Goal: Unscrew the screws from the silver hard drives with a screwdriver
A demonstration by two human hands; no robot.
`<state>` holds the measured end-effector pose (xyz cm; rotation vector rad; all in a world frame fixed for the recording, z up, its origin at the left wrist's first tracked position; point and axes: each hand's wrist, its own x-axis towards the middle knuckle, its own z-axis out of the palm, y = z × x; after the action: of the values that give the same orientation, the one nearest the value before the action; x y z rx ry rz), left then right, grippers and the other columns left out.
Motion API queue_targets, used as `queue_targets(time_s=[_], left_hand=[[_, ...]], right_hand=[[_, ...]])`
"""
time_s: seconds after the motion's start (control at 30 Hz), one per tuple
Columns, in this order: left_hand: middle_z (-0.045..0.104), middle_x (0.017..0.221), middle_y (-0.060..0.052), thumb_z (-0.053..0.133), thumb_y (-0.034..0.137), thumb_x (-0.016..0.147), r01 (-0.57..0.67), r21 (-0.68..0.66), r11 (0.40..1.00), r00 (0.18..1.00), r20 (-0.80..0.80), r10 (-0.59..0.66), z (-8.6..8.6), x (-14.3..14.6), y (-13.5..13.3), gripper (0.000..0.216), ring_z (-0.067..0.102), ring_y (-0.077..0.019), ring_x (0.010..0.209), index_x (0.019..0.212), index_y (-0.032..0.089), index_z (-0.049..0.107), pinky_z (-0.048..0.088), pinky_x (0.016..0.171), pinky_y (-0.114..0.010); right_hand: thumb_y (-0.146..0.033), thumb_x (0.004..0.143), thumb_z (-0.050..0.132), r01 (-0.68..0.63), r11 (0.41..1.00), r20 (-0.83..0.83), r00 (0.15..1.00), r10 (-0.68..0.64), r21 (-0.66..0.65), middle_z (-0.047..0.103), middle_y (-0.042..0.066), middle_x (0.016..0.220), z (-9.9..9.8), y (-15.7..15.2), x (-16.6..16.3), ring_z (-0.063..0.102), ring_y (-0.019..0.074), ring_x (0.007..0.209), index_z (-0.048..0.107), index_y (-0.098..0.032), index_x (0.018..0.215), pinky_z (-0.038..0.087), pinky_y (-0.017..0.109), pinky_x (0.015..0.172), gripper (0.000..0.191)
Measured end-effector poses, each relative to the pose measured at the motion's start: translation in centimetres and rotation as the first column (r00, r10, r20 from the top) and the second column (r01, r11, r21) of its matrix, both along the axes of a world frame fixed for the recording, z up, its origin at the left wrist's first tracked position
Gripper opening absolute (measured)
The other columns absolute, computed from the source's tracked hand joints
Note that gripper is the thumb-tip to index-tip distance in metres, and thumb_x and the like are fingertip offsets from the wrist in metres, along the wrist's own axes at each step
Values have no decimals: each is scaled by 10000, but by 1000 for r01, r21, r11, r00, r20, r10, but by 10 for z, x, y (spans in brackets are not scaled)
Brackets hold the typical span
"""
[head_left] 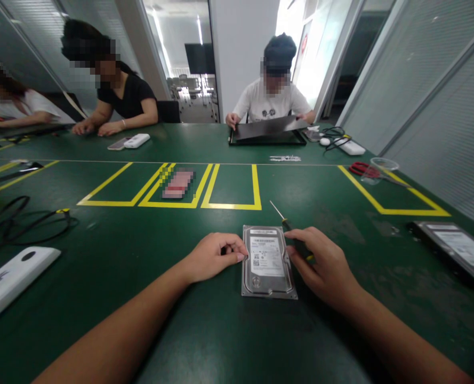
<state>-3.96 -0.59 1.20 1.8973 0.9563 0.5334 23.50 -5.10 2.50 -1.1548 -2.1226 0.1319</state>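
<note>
A silver hard drive (267, 261) with a white label lies flat on the green table (205, 330) in front of me. My left hand (215, 256) rests against its left edge with fingers curled, the thumb touching the drive's side. My right hand (320, 264) lies at the drive's right edge, closed around a small screwdriver (280, 214) whose thin shaft points away toward the yellow tape boxes.
A second hard drive (456, 250) lies at the right. A white device (8, 280) and black cables (21, 221) are at the left. Yellow tape boxes (229, 205) mark the table. Red scissors (362, 169) and a plastic cup sit far right. Three people work at the far side.
</note>
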Motion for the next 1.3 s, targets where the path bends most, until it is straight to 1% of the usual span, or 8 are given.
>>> queue_targets(time_s=[0.23,0.47,0.6,0.73,0.9,1.07,1.2,1.3], left_hand=[[661,828,6,635,219,886,2,9,1000,1000,3,-2,-2,-1,0,107,533,-112,726,958,183,705,393,671,-233],[644,807,8,639,224,882,0,8,1000,1000,15,-1,-3,-1,1,112,532,-113,718,963,176,699,395,665,-236],[641,799,8,642,229,879,4,15,1000,1000,19,-4,-4,-1,1,111,532,-116,715,959,174,696,398,662,-238],[645,798,7,647,227,874,-7,16,1000,1000,4,6,-3,-1,0,113,532,-118,713,962,176,697,397,655,-236],[660,810,3,666,218,862,-7,3,1000,1000,13,7,1,0,0,105,539,-117,710,949,172,701,408,664,-234],[655,794,3,676,230,857,-9,8,1000,1000,24,9,1,-1,0,103,539,-121,704,934,165,699,408,656,-235],[646,787,4,679,246,856,-7,4,1000,999,36,7,0,-1,0,112,541,-124,704,930,163,692,415,662,-240],[655,802,1,681,250,853,-5,-3,1000,999,41,5,-1,-2,1,120,542,-124,706,937,166,693,419,665,-243]], right_hand=[[-178,911,591,26,995,-109,994,-15,97,645,33,986,11,-5,0,614,136,877,578,-198,1142,484,255,770,233],[-257,906,637,103,994,-229,969,-91,39,697,44,1106,28,-10,-5,666,162,978,619,-213,1176,513,285,828,274],[-303,899,659,157,987,-333,933,-135,41,694,30,1020,55,-18,-15,651,153,883,657,-229,1151,507,291,767,262],[-335,907,637,168,982,-293,946,-138,81,670,56,1014,92,-21,-24,636,175,892,687,-216,1127,501,313,760,255],[-422,852,697,222,975,-245,946,-214,4,676,13,774,126,-12,-34,566,120,566,709,-199,1080,439,261,532,319],[-447,809,742,172,984,-226,962,-155,54,673,2,795,131,-4,-47,592,126,608,666,-216,1159,440,243,539,427],[-375,875,673,105,990,-65,993,-99,98,686,24,854,128,1,-56,617,143,670,679,-213,1111,471,256,630,286],[-339,914,615,63,998,-3,998,-63,32,694,20,841,125,4,-59,620,144,672,668,-216,1134,477,256,653,258]])
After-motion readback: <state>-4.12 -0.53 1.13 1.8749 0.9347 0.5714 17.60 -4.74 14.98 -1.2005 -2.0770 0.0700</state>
